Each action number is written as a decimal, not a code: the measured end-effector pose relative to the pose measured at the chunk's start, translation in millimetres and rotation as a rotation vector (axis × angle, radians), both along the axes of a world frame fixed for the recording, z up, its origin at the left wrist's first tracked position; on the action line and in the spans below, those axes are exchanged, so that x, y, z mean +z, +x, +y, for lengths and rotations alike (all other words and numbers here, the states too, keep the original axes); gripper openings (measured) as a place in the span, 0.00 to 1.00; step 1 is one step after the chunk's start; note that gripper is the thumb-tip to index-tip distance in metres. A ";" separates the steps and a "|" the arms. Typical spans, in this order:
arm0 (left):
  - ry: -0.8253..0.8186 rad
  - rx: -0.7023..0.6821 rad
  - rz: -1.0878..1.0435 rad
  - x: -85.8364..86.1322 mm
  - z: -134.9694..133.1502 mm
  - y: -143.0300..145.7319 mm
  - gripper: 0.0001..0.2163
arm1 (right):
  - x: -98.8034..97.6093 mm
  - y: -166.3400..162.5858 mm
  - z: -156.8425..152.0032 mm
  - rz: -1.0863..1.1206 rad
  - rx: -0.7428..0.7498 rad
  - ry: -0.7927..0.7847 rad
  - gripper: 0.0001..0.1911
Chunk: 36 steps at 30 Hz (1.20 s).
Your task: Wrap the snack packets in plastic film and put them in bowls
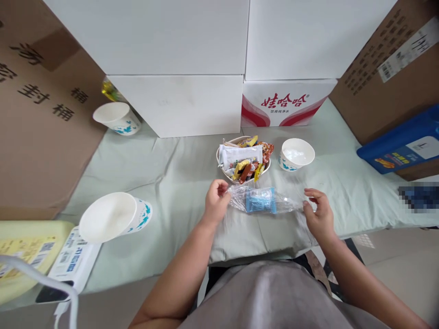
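My left hand (216, 201) and my right hand (318, 214) hold the two ends of a clear plastic bag (264, 200) with a blue packet inside it, stretched flat above the pale green cloth (171, 178). Both hands pinch the plastic, fingers curled. Just behind the bag stands a white paper bowl (244, 161) heaped with several wrapped snacks and a white tube-like packet. To its right sits a smaller paper bowl (297, 154) with something white in it.
An empty paper bowl (113, 217) lies tilted at the left, and another bowl (116, 118) stands at the back left. White boxes (178, 103) and a red-and-white carton (286, 107) line the back. Brown cartons flank both sides; a blue box (401, 146) rests at right.
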<state>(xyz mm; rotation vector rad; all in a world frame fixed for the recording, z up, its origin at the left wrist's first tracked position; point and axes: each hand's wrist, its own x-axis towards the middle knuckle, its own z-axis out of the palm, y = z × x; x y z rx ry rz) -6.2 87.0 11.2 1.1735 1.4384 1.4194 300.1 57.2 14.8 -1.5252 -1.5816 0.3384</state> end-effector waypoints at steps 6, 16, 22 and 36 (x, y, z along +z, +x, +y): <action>0.500 -0.120 0.302 8.6 -11.1 -2.1 0.01 | 29.8 -33.7 -17.0 -0.116 0.498 0.257 0.14; 0.426 -0.428 0.697 9.7 -8.9 9.4 0.10 | 18.6 -69.1 9.5 -0.395 0.511 0.010 0.15; 0.176 -0.506 0.635 0.8 -8.9 10.6 0.18 | 18.5 -69.9 20.0 -0.493 0.459 -0.051 0.16; -0.005 -0.001 0.482 -7.0 0.8 0.5 0.06 | 26.7 -70.7 14.0 -0.598 0.616 -0.091 0.11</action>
